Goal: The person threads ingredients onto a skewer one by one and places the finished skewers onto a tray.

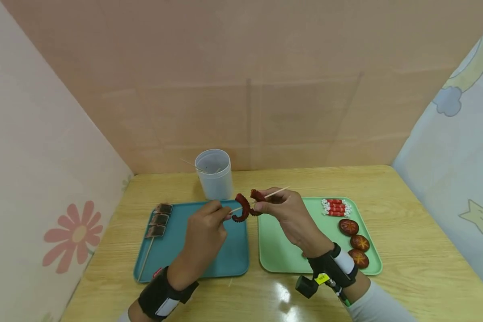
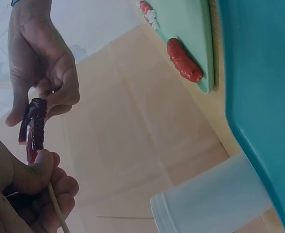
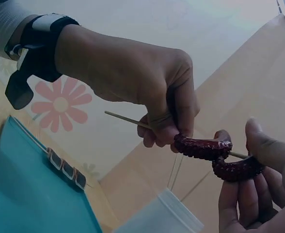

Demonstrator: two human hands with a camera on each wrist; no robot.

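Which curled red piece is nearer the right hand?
The curled red piece pinched by the right hand; the other curled piece sits nearer the left hand.

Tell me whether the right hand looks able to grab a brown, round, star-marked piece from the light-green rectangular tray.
Probably not immediately: the right hand pinches a dark-red, curved tentacle piece on a thin wooden skewer, though nothing seems to cover the brown pieces.

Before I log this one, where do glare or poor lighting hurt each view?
Head: glare patches on the table at the bottom edge, just right of centre; left wrist: dim, the tentacle nearly black in places; right wrist: the white wall washes out toward the top.
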